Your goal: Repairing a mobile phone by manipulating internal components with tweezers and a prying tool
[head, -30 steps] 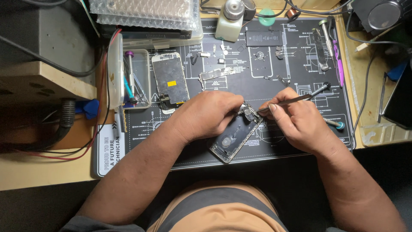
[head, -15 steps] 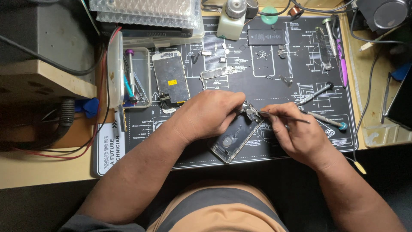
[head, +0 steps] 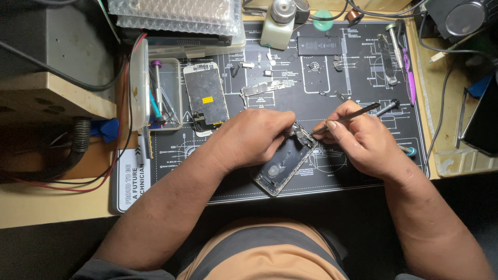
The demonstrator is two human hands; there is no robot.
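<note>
An opened phone shell (head: pixel 282 167) lies tilted on the black repair mat (head: pixel 363 67). My left hand (head: pixel 257 136) rests on its upper edge and pins it down. My right hand (head: pixel 360 139) grips metal tweezers (head: pixel 348 116), whose tips touch the top corner of the shell next to my left fingers. A detached phone screen (head: pixel 206 97) lies face down at the mat's left side. A phone battery (head: pixel 319 45) and a small circuit board (head: pixel 263 88) lie farther up the mat.
A clear parts tray (head: pixel 165 93) with tools sits left of the screen. A liquid dispenser bottle (head: pixel 277 23) stands at the back. A screwdriver (head: pixel 388 107) and pry tools (head: pixel 399 57) lie to the right. Bubble wrap (head: pixel 176 13), cables and a grey box (head: pixel 57 41) crowd the left.
My right hand has shifted the tweezers slightly, their rear end now pointing up and to the right. My left hand stays on the phone shell.
</note>
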